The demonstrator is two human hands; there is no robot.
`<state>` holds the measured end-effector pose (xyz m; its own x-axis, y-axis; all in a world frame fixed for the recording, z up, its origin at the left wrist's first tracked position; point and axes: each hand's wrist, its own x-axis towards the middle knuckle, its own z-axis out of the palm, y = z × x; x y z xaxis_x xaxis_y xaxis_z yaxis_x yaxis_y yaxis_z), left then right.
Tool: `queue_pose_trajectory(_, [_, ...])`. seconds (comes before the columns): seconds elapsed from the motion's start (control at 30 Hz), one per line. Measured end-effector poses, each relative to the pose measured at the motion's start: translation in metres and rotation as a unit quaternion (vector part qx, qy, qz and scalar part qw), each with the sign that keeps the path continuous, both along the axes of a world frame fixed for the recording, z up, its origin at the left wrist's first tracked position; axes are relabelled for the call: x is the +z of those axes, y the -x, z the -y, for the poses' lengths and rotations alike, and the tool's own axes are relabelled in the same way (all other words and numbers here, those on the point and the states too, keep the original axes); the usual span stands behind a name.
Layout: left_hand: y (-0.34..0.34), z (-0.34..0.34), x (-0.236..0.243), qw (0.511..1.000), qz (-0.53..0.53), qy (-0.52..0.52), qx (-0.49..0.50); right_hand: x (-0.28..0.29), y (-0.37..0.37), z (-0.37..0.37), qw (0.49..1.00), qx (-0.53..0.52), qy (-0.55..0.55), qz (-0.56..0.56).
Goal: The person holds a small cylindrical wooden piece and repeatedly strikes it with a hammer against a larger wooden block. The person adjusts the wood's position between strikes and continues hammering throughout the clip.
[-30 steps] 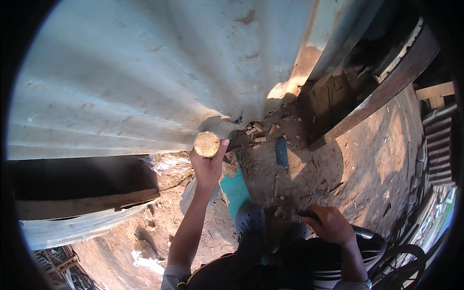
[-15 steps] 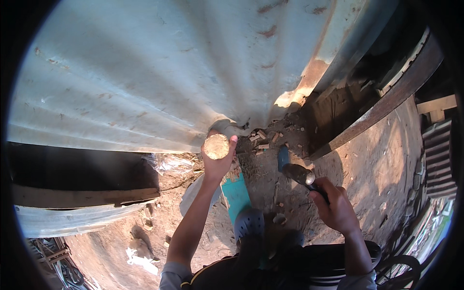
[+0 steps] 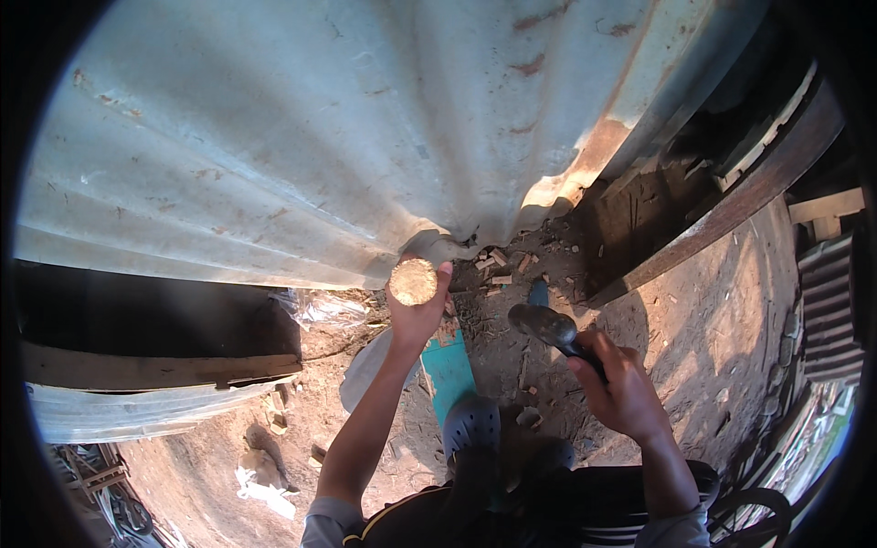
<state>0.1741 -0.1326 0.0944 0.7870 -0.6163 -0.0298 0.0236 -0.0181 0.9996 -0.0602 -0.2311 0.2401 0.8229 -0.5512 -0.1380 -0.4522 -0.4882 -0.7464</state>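
Note:
My left hand [image 3: 419, 315] is wrapped around a round wooden piece [image 3: 413, 281], seen end-on, its pale, rough cut face turned up. How far the wood reaches below the hand is hidden. Farther right, my right hand [image 3: 623, 388] grips the dark handle of a hammer [image 3: 545, 325]. The dark metal hammer head points left, apart from the wood and a short way to its right. Below the left hand a teal board [image 3: 448, 370] lies on the ground, with my grey clog [image 3: 471, 425] at its near end.
Corrugated metal sheeting [image 3: 301, 137] rises just beyond my left hand. Wood chips [image 3: 498, 265] litter the dirt ground [image 3: 713, 301]. A blue object [image 3: 538, 293] lies beyond the hammer. At right runs a long rusty beam [image 3: 722, 215]; at left, a dark opening above a wooden ledge [image 3: 155, 367].
The hammer and my right hand have moved left, closer to the wood, and the hammer head has turned. My left hand keeps its hold on the wood, nearly in place.

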Motion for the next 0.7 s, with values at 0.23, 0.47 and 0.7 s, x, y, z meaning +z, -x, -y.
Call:
queue_pose_trajectory(0.23, [0.001,0.003,0.009,0.998,0.018,-0.063,-0.005,0.010,-0.010,0.003,0.999,-0.023,-0.017,0.017])
queue_pose_trajectory(0.47, [-0.002,0.005,-0.001,0.996,0.076,-0.039,0.015,0.014,-0.018,0.004,0.999,-0.031,-0.014,0.032])
queue_pose_trajectory(0.7, [0.005,0.006,0.007,0.999,-0.029,-0.032,0.013,0.018,-0.030,0.004,0.997,-0.018,-0.028,0.074])
